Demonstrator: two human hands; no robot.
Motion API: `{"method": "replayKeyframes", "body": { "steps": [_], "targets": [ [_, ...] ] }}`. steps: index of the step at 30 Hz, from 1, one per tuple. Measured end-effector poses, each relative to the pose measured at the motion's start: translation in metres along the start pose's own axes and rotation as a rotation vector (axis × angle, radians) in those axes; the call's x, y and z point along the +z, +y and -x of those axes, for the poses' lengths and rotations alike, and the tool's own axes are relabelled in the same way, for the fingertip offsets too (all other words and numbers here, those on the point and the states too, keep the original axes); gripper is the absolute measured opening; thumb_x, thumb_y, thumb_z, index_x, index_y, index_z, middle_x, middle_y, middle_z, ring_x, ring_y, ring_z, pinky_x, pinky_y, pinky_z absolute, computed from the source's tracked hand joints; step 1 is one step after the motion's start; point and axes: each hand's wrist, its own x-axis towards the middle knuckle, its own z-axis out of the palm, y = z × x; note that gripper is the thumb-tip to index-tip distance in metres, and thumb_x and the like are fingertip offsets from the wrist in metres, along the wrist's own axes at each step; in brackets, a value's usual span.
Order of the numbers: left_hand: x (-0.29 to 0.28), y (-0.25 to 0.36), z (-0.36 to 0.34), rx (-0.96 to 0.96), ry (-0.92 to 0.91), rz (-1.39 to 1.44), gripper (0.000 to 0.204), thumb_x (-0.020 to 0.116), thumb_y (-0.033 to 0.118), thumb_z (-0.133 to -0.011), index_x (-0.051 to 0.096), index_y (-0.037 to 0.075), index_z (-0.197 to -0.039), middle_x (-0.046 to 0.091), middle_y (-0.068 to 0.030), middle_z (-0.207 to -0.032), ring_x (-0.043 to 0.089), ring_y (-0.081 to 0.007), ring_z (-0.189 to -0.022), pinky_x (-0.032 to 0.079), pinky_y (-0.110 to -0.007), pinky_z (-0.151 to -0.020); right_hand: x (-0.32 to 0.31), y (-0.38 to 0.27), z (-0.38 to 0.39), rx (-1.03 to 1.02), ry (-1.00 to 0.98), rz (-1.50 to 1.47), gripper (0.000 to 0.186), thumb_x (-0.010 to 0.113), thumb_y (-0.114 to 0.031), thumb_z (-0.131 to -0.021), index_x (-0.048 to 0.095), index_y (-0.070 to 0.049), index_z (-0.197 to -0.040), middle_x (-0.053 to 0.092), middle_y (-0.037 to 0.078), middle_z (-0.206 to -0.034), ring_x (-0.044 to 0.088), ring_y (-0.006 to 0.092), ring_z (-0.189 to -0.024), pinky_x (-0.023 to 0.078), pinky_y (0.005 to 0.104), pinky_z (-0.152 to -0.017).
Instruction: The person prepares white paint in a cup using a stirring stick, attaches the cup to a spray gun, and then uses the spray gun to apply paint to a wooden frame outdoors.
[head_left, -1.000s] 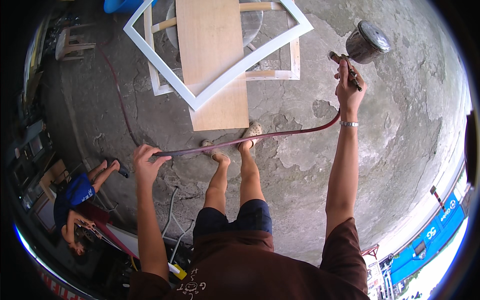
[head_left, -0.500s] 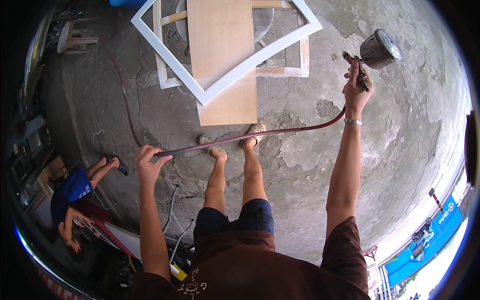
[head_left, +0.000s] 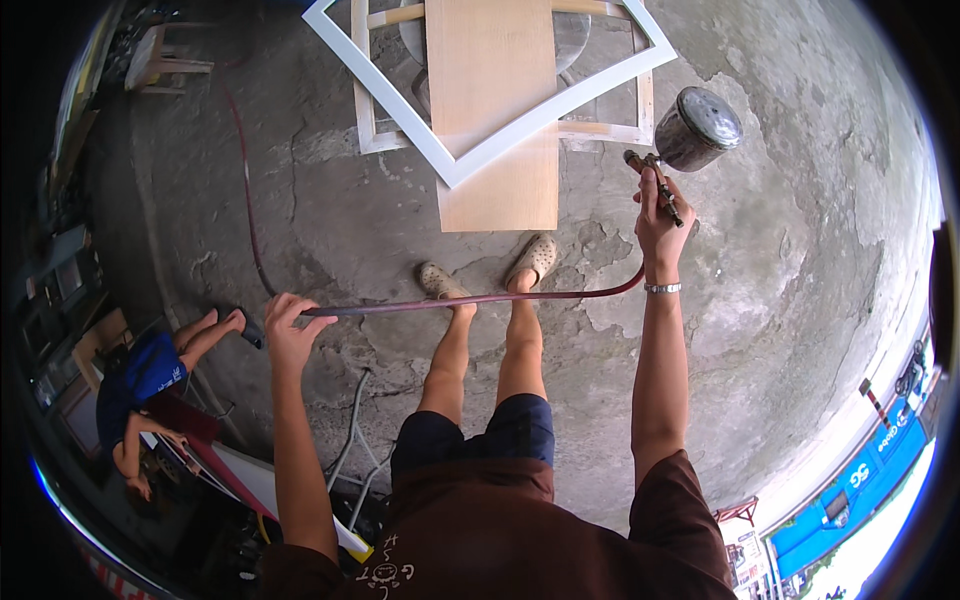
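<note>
My left hand (head_left: 293, 330) grips a dark red hose (head_left: 480, 298), which runs across my shins to the right and up the floor on the left. My right hand (head_left: 660, 230) is closed around a metal spray gun (head_left: 650, 166) with a large, stained metal cup (head_left: 697, 130). Up and left of the gun, a pale plywood panel (head_left: 497, 200) lies over a pale frame (head_left: 645, 110) and a round translucent surface. A glossy white frame (head_left: 560, 105) rests askew across the panel.
Cracked concrete floor (head_left: 790, 300) surrounds me. At the far upper left is a small wooden stool (head_left: 170, 65). A person in blue (head_left: 140, 375) works at lower left among panels. A metal tube stand (head_left: 355, 430) is beside my left forearm; a blue banner (head_left: 850, 490) is at the right rim.
My right hand and the spray gun have moved down and left, nearer the frames' corner. The frames and panel appear shifted right and up in view. My left hand keeps its grip on the hose.
</note>
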Motion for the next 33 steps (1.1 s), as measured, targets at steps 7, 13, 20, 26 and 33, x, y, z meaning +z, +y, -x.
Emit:
{"method": "replayKeyframes", "body": {
  "steps": [7, 13, 20, 26, 33],
  "targets": [
    [-0.023, -0.039, 0.024, -0.007, -0.001, -0.007, 0.034, 0.095, 0.018, -0.062, 0.071, 0.005, -0.081, 0.061, -0.0037, -0.083, 0.059, -0.0264, -0.085, 0.046, -0.042, -0.076, 0.031, -0.022, 0.07, 0.01, -0.147, 0.043, 0.035, 0.066, -0.031, -0.103, 0.077, 0.002, -0.108, 0.066, 0.005, -0.067, 0.063, 0.0092, -0.063, 0.049, 0.026, -0.06],
    [-0.036, -0.066, 0.042, 0.003, 0.016, -0.032, 0.035, 0.096, 0.017, -0.06, 0.071, 0.005, -0.081, 0.06, -0.0042, -0.082, 0.059, -0.0267, -0.084, 0.046, -0.043, -0.075, 0.058, -0.045, 0.123, -0.035, -0.225, 0.015, 0.024, 0.069, -0.023, -0.1, 0.077, 0.0, -0.101, 0.066, 0.008, -0.065, 0.06, 0.0098, -0.059, 0.047, 0.0274, -0.058],
    [-0.041, -0.083, 0.047, 0.004, 0.019, -0.018, 0.036, 0.095, 0.017, -0.059, 0.071, 0.004, -0.081, 0.06, -0.005, -0.082, 0.059, -0.0276, -0.084, 0.046, -0.043, -0.075, 0.073, -0.073, 0.174, -0.076, -0.343, -0.1, 0.019, 0.074, -0.018, -0.095, 0.075, 0.0, -0.101, 0.055, 0.011, -0.063, 0.049, 0.0161, -0.055, 0.042, 0.0318, -0.055],
    [-0.039, -0.082, 0.045, 0.0, -0.009, -0.007, 0.034, 0.095, 0.017, -0.058, 0.072, 0.005, -0.08, 0.061, -0.0046, -0.083, 0.059, -0.0275, -0.086, 0.047, -0.042, -0.077, 0.067, -0.076, 0.183, -0.084, -0.446, -0.114, 0.018, 0.076, -0.018, -0.093, 0.075, 0.0, -0.096, 0.064, 0.015, -0.074, 0.064, 0.0308, -0.063, 0.049, 0.0368, -0.061],
    [-0.025, -0.058, 0.033, 0.003, -0.028, 0.002, 0.033, 0.095, 0.018, -0.058, 0.072, 0.007, -0.079, 0.063, -0.0034, -0.083, 0.06, -0.027, -0.086, 0.047, -0.043, -0.079, 0.045, -0.036, 0.121, 0.004, -0.251, 0.004, 0.025, 0.069, -0.024, -0.1, 0.077, 0.0, -0.102, 0.064, 0.007, -0.067, 0.061, 0.0114, -0.06, 0.047, 0.0282, -0.058]
  ]
}}
